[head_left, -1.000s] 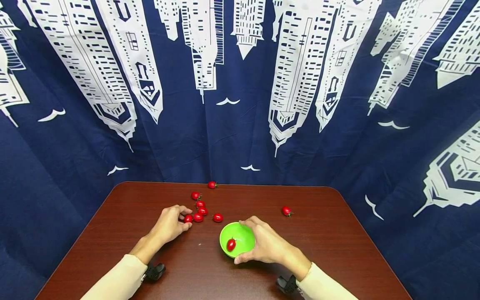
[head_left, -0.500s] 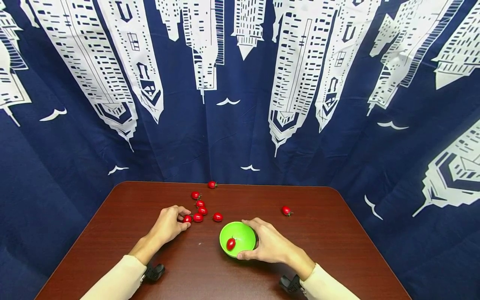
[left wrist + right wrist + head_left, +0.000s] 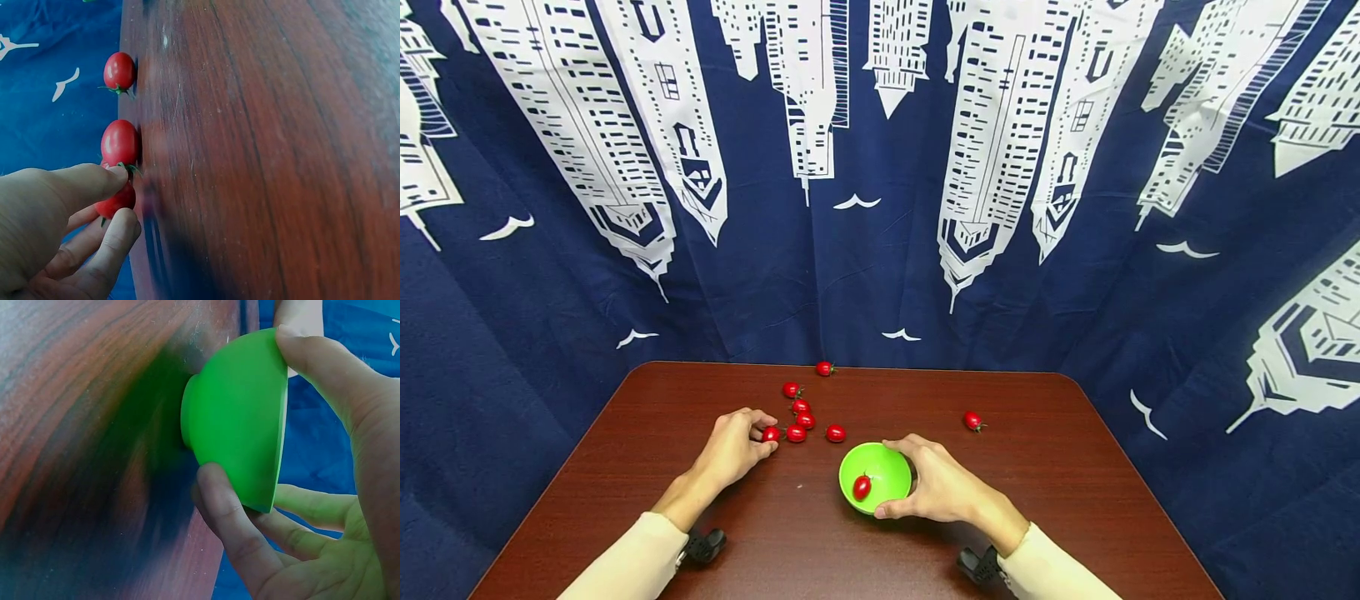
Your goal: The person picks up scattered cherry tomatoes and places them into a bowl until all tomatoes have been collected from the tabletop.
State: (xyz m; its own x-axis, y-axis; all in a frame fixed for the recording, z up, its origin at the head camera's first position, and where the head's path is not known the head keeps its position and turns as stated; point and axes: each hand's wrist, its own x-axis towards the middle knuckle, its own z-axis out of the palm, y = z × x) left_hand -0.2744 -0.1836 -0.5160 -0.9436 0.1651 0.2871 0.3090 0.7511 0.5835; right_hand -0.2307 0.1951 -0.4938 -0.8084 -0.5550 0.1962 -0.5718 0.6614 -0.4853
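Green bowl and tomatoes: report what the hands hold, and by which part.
The left hand pinches one tomato by its red body; the right hand holds the green bowl by opposite sides.

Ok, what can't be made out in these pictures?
Left wrist view: part of the pinched tomato, covered by the left hand.
Right wrist view: inside of the bowl, hidden by its outer wall.
Head view: upper ends of the sleeves, cut off by the bottom edge.
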